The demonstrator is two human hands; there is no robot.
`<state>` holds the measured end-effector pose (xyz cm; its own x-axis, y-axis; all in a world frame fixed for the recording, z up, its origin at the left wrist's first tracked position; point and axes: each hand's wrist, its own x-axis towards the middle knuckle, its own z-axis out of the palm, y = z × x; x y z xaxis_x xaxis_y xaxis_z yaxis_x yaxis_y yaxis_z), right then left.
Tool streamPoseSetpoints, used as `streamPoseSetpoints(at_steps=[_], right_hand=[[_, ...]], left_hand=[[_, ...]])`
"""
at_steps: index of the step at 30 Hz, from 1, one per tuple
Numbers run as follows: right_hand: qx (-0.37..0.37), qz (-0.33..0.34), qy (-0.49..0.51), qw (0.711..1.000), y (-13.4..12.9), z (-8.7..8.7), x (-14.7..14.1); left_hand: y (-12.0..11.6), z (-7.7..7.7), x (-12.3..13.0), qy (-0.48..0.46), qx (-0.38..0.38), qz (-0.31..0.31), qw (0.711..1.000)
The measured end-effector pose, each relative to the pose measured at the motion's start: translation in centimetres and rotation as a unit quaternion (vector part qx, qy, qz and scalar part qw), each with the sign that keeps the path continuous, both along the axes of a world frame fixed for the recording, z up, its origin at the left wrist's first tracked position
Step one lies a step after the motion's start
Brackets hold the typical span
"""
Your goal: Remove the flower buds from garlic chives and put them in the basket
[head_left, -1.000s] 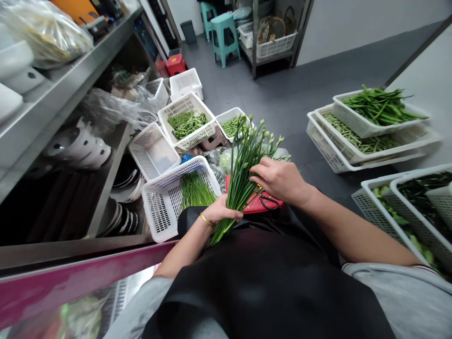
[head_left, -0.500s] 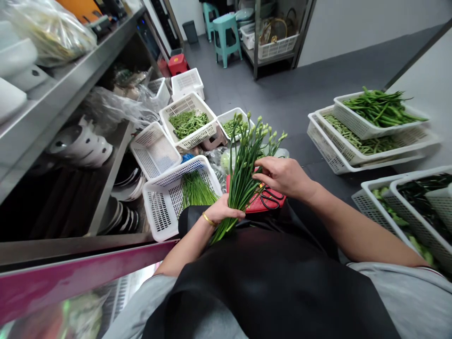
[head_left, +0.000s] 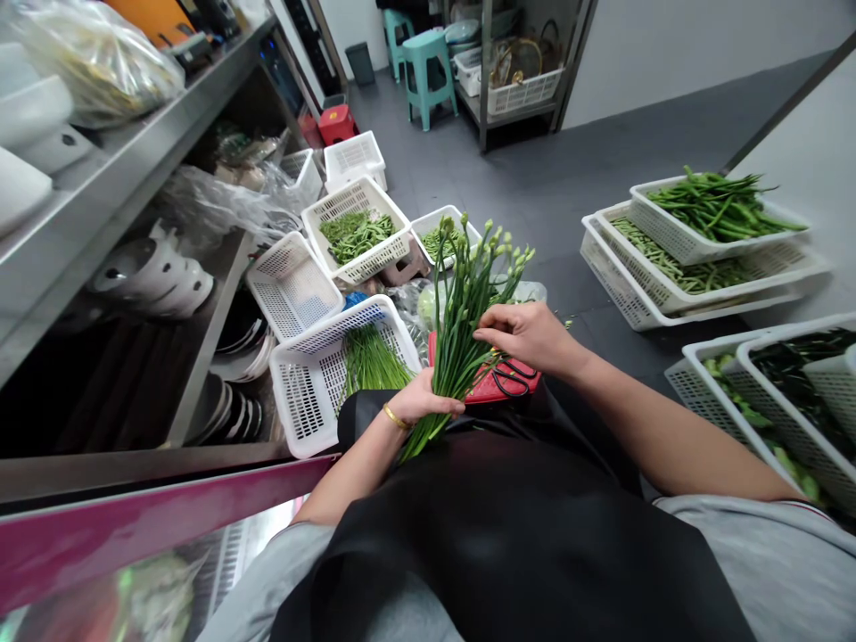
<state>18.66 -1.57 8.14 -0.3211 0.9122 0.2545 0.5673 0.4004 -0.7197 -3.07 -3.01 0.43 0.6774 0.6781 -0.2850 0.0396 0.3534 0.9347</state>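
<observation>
A bunch of flowering chives (head_left: pixel 461 312), long green stalks topped with pale buds, slants upward in front of my lap. My left hand (head_left: pixel 428 399) is wrapped round its lower part, with the cut ends poking out below. At the bunch's right edge, my right hand (head_left: pixel 525 334) is closed in a pinch, thumb against fingers; whatever lies between the fingertips is hidden. Just under that hand, black-handled scissors (head_left: pixel 514 379) rest on a red surface (head_left: pixel 485 389). More chives (head_left: pixel 374 361) lie in a white basket (head_left: pixel 304 401) left of my knees.
White baskets of beans (head_left: pixel 358 234) stand ahead, beside a bare-bottomed basket (head_left: pixel 294 281). On the right are stacked baskets with green peppers (head_left: pixel 726 205) and other greens. A metal shelf (head_left: pixel 134 160) with bowls runs along the left. Farther off stands a turquoise stool (head_left: pixel 428 76).
My right hand has shifted slightly left and down along the bunch's edge. Some budded tops have swung a little left. My left hand keeps its hold.
</observation>
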Motion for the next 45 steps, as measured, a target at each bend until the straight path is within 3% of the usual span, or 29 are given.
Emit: streamPoseSetpoints(at_steps=[2,5,9,12,14,17,19,22,26,34,39,41,45], right_hand=[[-0.017,-0.012,0.067,0.998,0.2,0.2,0.3],[-0.007,-0.086,0.121,0.989,1.3,0.9,1.5],[0.049,-0.156,0.075,0.984,2.8,2.8,3.3],[0.123,-0.201,0.023,0.972,2.2,4.1,3.2],[0.155,-0.171,-0.046,0.972,1.1,4.3,2.3],[0.125,-0.081,-0.2,0.968,-0.2,3.3,0.8],[0.094,-0.07,-0.278,0.954,-0.4,2.3,0.0],[0.075,-0.055,-0.311,0.946,-0.1,1.4,-0.5],[0.078,-0.025,-0.289,0.954,0.7,1.6,-0.1],[0.154,-0.13,-0.202,0.958,3.0,2.9,3.2],[0.183,-0.166,-0.12,0.961,0.9,4.5,3.2],[0.153,-0.156,-0.091,0.972,-0.2,4.6,2.5],[-0.001,-0.084,-0.06,0.995,-0.2,2.8,0.7]], left_hand=[[0.0,-0.1,-0.1,0.0,-0.005,-0.006,1.0],[0.1,-0.1,-0.3,-0.005,-0.018,-0.02,1.0],[0.0,-0.4,-0.4,-0.007,-0.028,-0.035,0.999],[-0.1,-0.7,-0.4,0.002,-0.028,-0.027,0.999],[-0.2,-0.8,-0.3,0.006,-0.031,-0.026,0.999],[0.0,-0.5,-0.1,0.01,-0.033,-0.034,0.999],[0.1,-0.4,0.0,0.013,-0.032,-0.04,0.999],[0.1,-0.3,0.0,0.016,-0.033,-0.043,0.998],[0.0,-0.5,-0.1,0.014,-0.046,-0.035,0.998],[0.1,-0.4,-0.2,0.012,-0.046,-0.069,0.996],[0.1,-0.7,-0.2,0.002,-0.037,-0.053,0.998],[0.1,-0.7,-0.1,0.006,-0.04,-0.035,0.999],[0.1,-0.5,0.2,0.015,-0.027,-0.039,0.999]])
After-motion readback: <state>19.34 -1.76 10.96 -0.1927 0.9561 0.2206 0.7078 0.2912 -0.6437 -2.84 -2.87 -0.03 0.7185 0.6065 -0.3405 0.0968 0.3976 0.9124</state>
